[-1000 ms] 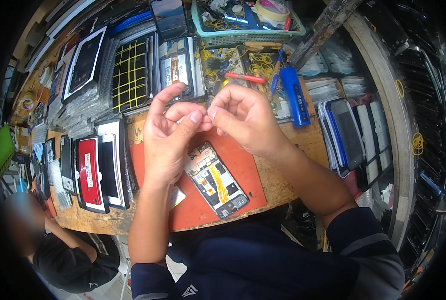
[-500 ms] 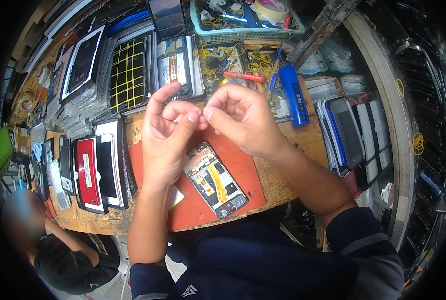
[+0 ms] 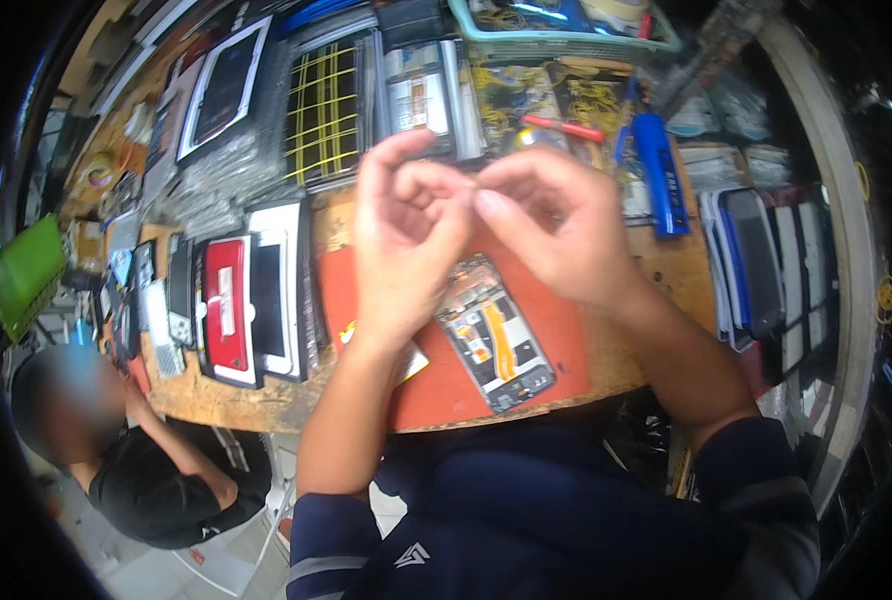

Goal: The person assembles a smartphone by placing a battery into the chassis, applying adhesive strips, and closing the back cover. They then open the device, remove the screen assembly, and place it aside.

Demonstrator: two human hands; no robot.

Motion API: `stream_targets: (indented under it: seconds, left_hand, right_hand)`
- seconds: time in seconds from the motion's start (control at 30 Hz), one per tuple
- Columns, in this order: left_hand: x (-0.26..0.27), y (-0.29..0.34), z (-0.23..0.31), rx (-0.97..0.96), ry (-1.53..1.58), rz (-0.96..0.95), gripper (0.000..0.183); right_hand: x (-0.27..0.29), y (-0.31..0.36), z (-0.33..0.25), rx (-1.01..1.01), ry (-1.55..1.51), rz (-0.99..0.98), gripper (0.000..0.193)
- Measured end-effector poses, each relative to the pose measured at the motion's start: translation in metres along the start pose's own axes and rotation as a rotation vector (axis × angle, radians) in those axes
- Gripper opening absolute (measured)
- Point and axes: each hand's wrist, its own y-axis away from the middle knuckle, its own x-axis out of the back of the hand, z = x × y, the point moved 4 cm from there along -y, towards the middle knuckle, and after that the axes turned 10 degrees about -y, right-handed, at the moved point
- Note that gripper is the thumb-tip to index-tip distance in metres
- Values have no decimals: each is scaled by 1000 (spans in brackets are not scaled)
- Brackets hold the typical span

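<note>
My left hand [image 3: 406, 230] and my right hand [image 3: 571, 225] meet fingertip to fingertip above the bench, thumbs and forefingers pinched. Anything between the fingertips is too small and blurred to make out. Below them lies an opened smartphone [image 3: 496, 345], its inner parts and orange flex cables facing up. The phone rests at a slant on an orange-red mat [image 3: 566, 335]. A small yellow-and-white piece [image 3: 413, 364] pokes out from behind my left forearm.
Phone screens and a red panel [image 3: 228, 300] stand stacked left of the mat. Behind are a yellow-banded bundle [image 3: 324, 115] and a teal basket [image 3: 566, 42]. A blue cylinder [image 3: 660, 175] and more phone panels [image 3: 751, 265] lie right. A person [image 3: 156, 475] sits at lower left.
The whole view has swung left, so the bench things appear farther right. My hands stay pinched together and sit slightly farther above the phone in the picture.
</note>
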Motion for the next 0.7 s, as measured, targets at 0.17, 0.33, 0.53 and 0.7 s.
stream_targets:
  seconds: [0.17, 0.33, 0.53, 0.7]
  left_hand:
    - [2, 0, 4, 13, -105, -2, 58]
    - [8, -1, 21, -193, -410, 103, 53]
    - [0, 44, 63, -433, -831, 104, 48]
    - [-31, 108, 54, -464, -1247, -227, 45]
  right_hand:
    - [1, -6, 6, -19, -40, 9, 6]
    - [47, -34, 1, 133, 163, 331, 8]
    - [93, -31, -14, 190, 651, 278, 30]
    - [83, -32, -9, 330, 535, 281, 16]
